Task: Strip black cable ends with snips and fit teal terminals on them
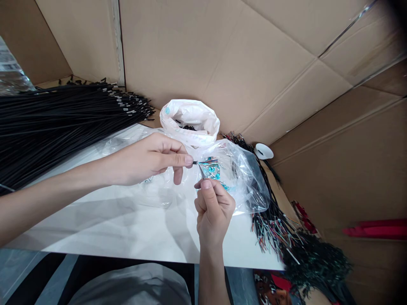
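Observation:
My left hand pinches a thin black cable between thumb and fingers, close to its stripped end. Fine coloured wires fan out to the right from that end. In my right hand, the fingers close around a slim pointed metal tool that looks like tweezers; its tip meets the base of the wires. Just beyond the tip, shiny blue and silver scraps lie on a clear plastic bag. The rest of the tool is hidden by my right hand.
Long black cables lie bundled at the left. A white bag with small black bits stands at the back. Cables with bared coloured wires lie at the right, near a small white cup. Cardboard walls surround the white table.

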Action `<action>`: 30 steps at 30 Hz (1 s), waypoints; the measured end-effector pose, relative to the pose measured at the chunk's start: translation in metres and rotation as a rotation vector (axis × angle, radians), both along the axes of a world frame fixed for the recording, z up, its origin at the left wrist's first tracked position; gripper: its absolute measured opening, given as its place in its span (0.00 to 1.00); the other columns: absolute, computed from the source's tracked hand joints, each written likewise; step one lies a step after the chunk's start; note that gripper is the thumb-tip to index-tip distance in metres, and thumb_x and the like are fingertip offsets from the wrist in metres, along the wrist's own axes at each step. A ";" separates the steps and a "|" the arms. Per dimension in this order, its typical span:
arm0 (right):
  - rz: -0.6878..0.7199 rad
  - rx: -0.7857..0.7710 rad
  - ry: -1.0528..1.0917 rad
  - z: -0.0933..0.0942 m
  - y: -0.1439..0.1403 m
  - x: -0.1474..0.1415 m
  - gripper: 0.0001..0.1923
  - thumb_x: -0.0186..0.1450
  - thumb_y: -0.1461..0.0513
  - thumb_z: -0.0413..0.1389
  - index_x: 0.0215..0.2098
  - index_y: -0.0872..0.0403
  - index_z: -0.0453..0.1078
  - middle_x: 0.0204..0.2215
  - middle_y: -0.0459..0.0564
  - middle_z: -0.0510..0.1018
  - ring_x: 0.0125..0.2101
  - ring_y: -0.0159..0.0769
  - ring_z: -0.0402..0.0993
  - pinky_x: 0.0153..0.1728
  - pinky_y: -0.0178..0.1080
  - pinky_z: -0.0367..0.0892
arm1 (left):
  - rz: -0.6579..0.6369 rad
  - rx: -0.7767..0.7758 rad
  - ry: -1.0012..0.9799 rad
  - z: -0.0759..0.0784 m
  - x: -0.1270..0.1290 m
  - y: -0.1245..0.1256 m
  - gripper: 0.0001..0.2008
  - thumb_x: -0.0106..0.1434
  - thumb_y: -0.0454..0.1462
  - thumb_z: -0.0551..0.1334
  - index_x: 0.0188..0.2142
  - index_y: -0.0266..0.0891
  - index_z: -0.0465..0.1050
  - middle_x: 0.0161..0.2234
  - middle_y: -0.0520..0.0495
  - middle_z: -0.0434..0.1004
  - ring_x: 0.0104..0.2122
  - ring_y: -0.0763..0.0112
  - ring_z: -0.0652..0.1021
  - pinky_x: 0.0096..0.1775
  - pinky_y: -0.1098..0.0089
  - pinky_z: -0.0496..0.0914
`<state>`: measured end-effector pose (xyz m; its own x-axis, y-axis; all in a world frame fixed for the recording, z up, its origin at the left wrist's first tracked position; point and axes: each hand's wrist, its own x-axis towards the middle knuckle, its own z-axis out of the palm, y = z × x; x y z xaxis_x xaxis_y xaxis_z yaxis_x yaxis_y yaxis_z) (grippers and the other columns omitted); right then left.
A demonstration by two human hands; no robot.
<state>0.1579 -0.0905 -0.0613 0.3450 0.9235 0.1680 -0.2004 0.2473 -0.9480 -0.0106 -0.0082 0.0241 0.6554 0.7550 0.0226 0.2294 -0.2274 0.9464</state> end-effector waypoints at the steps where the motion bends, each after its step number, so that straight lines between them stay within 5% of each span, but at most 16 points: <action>1: 0.002 -0.008 0.009 0.001 0.000 0.000 0.18 0.62 0.50 0.66 0.27 0.56 0.75 0.16 0.35 0.48 0.17 0.22 0.38 0.16 0.30 0.41 | 0.000 -0.001 0.004 0.000 0.000 0.000 0.18 0.67 0.44 0.62 0.24 0.37 0.76 0.14 0.55 0.59 0.15 0.78 0.57 0.18 0.74 0.51; 13: 0.023 -0.082 0.052 0.006 -0.001 0.000 0.21 0.59 0.47 0.66 0.23 0.56 0.72 0.15 0.34 0.45 0.15 0.21 0.37 0.14 0.30 0.38 | 0.007 0.034 0.047 -0.001 0.002 -0.002 0.18 0.66 0.46 0.63 0.23 0.39 0.76 0.14 0.56 0.53 0.16 0.75 0.56 0.19 0.71 0.51; 19: 0.006 -0.125 0.023 0.006 -0.002 0.002 0.22 0.59 0.47 0.66 0.23 0.56 0.71 0.15 0.33 0.45 0.15 0.21 0.37 0.14 0.31 0.38 | 0.058 0.184 0.063 -0.005 0.003 -0.004 0.18 0.68 0.43 0.61 0.24 0.38 0.77 0.22 0.51 0.72 0.21 0.75 0.67 0.24 0.73 0.58; 30: 0.012 -0.148 -0.018 0.002 -0.008 0.005 0.22 0.59 0.47 0.65 0.23 0.56 0.71 0.15 0.33 0.46 0.15 0.21 0.36 0.14 0.31 0.37 | 0.143 0.376 0.236 -0.004 0.001 -0.011 0.16 0.68 0.43 0.61 0.26 0.40 0.78 0.22 0.53 0.75 0.22 0.73 0.70 0.26 0.71 0.57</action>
